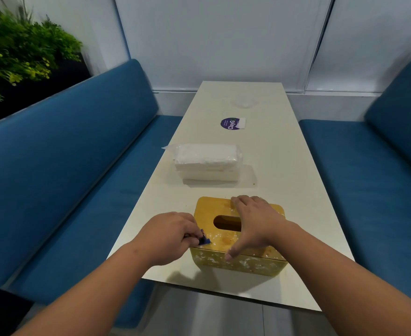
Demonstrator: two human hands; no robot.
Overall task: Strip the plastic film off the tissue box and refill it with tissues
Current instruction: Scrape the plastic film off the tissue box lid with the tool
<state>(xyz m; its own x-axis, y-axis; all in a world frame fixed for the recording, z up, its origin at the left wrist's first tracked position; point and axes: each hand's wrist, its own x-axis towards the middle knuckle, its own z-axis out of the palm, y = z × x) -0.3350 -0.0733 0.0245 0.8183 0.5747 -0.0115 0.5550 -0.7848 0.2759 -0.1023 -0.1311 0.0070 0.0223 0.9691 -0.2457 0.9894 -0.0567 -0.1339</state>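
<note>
While the head camera looks down on a long pale table (pixel 284 166), a yellow tissue box (pixel 238 260) with a wooden lid stands near the close edge, and its oval slot (pixel 226 223) faces up. White flecks of film remain on the lid and on the front wall of the box. The left hand (pixel 168 235) has its fingers curled and pinches a small blue scraper (pixel 204 240), whose tip touches the left front corner of the lid. The right hand (pixel 255 223) lies spread over the lid, the fingers reach over the far edge and the thumb goes down on the front wall, so it holds the box in place. Further on the table lies a pack of white tissues (pixel 207 163) in clear wrap, apart from the box. Beyond it there is a round purple sticker (pixel 228 123). Blue benches (pixel 66 166) stand on both sides, and green plants (pixel 18 49) are at the far left.
</note>
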